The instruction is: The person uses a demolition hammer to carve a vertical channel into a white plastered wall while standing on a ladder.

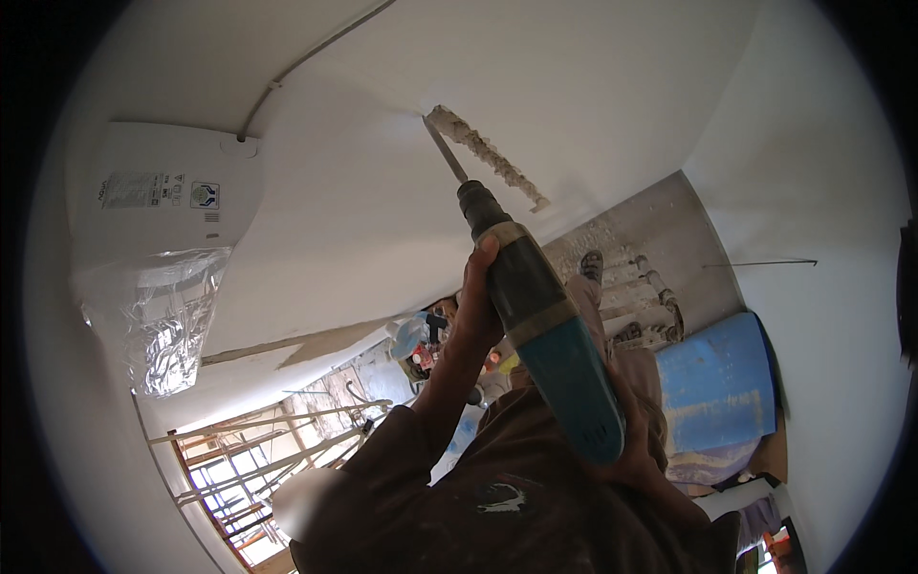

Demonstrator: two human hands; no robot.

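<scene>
- Hammer drill [545, 330], teal and black, is pointing up at the white wall [363, 210], its chisel bit [445, 150] biting into the top end of a rough chased groove [488, 153].
- Left hand [475, 306] is clamping around the drill's front collar; right hand [636, 450] is wrapping the rear grip, mostly hidden.
- Bit may be skating out of the groove and scarring plaster if held at too shallow an angle.
- Falling rubble may be hitting the face below.
- No containers are showing clearly; the foil-wrapped white unit [163, 239] is hanging left.

Matt teal plastic hammer drill [550, 335] with metal chisel [445, 148] — rough crumbly groove [488, 153] in smooth white plaster wall [363, 210].
</scene>
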